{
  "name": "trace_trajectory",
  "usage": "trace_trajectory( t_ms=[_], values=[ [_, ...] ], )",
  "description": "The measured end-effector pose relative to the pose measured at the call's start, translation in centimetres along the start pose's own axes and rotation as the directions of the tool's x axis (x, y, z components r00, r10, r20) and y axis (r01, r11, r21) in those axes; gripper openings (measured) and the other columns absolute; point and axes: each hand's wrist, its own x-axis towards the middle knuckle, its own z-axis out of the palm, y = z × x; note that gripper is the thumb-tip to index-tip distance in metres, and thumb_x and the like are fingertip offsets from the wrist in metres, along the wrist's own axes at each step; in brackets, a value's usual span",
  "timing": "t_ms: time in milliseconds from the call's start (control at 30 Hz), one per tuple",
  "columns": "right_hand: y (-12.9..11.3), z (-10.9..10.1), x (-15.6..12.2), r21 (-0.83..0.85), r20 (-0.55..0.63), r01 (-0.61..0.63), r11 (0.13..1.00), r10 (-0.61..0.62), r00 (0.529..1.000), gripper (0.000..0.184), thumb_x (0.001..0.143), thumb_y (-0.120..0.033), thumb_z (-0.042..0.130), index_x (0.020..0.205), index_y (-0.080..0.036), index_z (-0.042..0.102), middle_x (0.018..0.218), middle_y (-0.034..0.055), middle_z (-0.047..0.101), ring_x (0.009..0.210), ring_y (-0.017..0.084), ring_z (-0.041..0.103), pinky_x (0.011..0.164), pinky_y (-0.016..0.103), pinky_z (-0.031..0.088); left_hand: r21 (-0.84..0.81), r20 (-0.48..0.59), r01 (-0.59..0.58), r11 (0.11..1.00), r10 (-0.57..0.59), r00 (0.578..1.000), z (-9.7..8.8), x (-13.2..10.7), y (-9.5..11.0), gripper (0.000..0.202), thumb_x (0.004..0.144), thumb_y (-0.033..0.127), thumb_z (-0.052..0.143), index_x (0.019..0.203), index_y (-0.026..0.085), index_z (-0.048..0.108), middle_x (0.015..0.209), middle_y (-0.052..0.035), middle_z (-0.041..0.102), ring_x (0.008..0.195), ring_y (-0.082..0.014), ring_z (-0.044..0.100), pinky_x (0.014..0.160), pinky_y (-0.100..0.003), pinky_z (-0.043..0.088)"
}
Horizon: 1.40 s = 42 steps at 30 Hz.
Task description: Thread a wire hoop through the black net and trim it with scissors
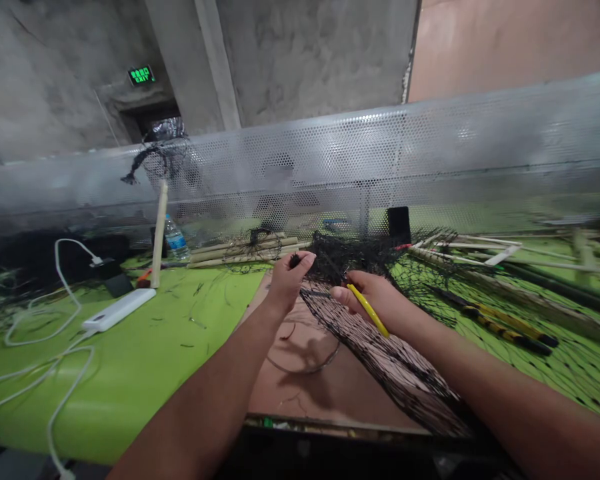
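My left hand [289, 283] is closed on a gathered end of black netting [330, 257], and a dark tuft sticks out between thumb and fingers. Just to the right, my right hand [367, 293] grips a yellow-handled tool [369, 310]. One yellow handle shows below the palm; the tool's working end is dark, blurred and partly hidden, so its kind is unclear. From the hands the black net runs down to the right across a brown board [300, 373] and under my right forearm. A thin loop of wire or cord [307, 371] lies on the board.
On the green tabletop [145, 380] at left are a white power strip [120, 310], white cables [75, 303] and a water bottle [177, 240]. Bamboo sticks [245, 251] lie behind the hands. Black-and-yellow handled pliers [500, 320] rest at right. A perforated metal screen [330, 167] spans the back.
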Motion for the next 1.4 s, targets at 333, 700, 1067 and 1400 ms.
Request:
trace_trajectory(
  t_ms=[333,700,1067,1400],
  values=[
    [0.1,0.4,-0.2,0.106,0.016,0.026,0.994,-0.027,0.999,0.040,0.079,-0.056,0.053,0.067,-0.019,0.043,0.055,-0.0032,0.046,0.052,0.012,0.049,0.046,0.021,0.030,0.204,0.246,-0.211,0.956,0.158,0.956,0.1,-0.9,0.9,0.018,0.079,0.031,0.060,0.075,0.015,0.066,0.070,-0.0007,0.059,0.069,-0.0119,0.051,0.066,-0.023,0.040],
    [-0.3,0.5,-0.5,0.251,0.044,-0.008,0.968,-0.003,0.999,0.039,0.079,-0.054,0.053,0.064,-0.020,0.039,0.050,-0.0058,0.041,0.042,0.009,0.042,0.040,0.020,0.026,0.184,0.262,-0.213,0.959,0.161,0.951,0.1,-1.0,0.6,0.018,0.078,0.033,0.062,0.076,0.016,0.066,0.072,-0.0013,0.061,0.071,-0.0129,0.053,0.068,-0.024,0.042],
    [0.0,0.2,-0.3,0.287,0.063,-0.050,0.957,0.033,0.997,0.042,0.072,-0.056,0.059,0.060,-0.020,0.041,0.044,-0.0067,0.038,0.035,0.009,0.042,0.033,0.019,0.026,0.183,0.270,-0.200,0.963,0.146,0.952,0.0,-0.9,0.5,0.018,0.078,0.033,0.062,0.077,0.016,0.067,0.075,-0.0022,0.063,0.072,-0.0130,0.054,0.068,-0.024,0.042],
    [-1.2,-1.5,-0.5,0.448,-0.306,0.022,0.894,0.130,0.943,0.047,0.081,-0.063,0.048,0.061,-0.022,0.038,0.042,-0.0042,0.043,0.034,0.009,0.042,0.034,0.021,0.031,0.051,0.176,-0.030,0.998,0.020,0.984,-0.1,-0.4,-0.8,0.042,0.063,0.031,0.077,0.102,0.019,0.068,0.067,0.0035,0.051,0.061,-0.0085,0.045,0.060,-0.022,0.036]
  ],
)
